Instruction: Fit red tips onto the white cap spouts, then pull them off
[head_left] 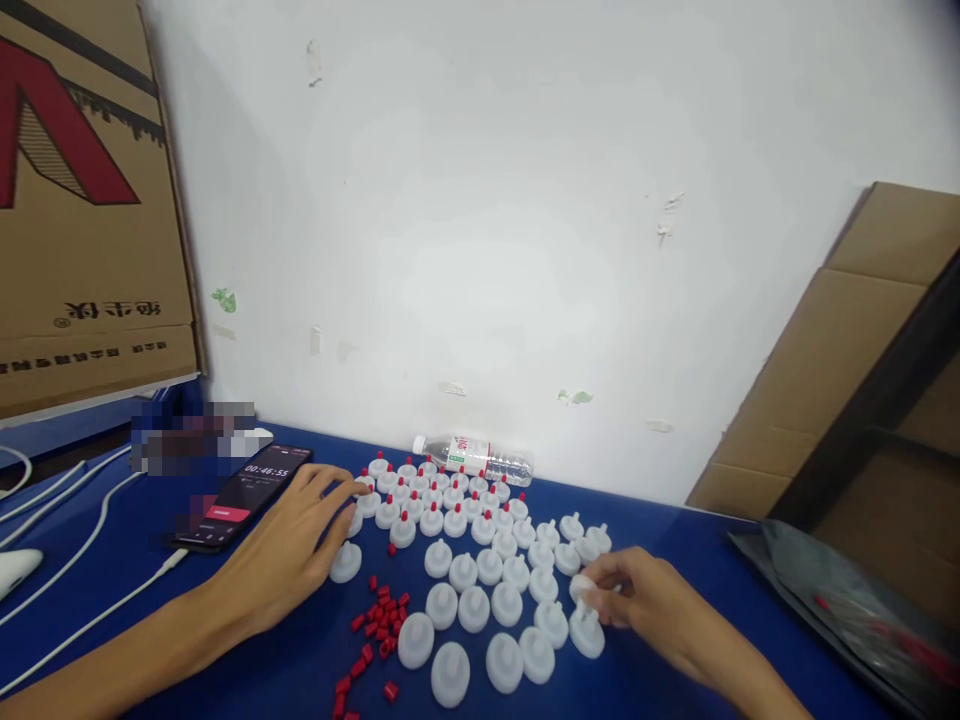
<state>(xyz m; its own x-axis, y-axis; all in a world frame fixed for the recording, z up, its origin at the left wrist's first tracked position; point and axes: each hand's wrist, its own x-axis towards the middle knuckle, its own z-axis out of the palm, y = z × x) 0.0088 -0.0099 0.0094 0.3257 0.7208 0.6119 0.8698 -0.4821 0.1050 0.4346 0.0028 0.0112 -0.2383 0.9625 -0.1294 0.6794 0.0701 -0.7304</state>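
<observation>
My left hand [311, 530] rests over the left edge of a group of white nozzle caps, its fingers apart. Its fingertips are by a white cap with a red tip [368, 503], and its thumb is near another, partly hidden white cap. Just below the thumb lies a plain white cap [346, 563]. At the right side my right hand [637, 605] pinches a white nozzle cap [581, 588] between thumb and fingers. Right below it stands another white cap [587, 635]. Small loose red tips [384, 612] lie scattered at the front.
A clear plastic bottle [472, 458] lies along the wall behind the caps. On the left are a phone [255, 495] showing a timer, white cables [97, 625] and a large cardboard box [90, 260]. To the right are folded cardboard [817, 370] and a dark plastic bag [862, 610].
</observation>
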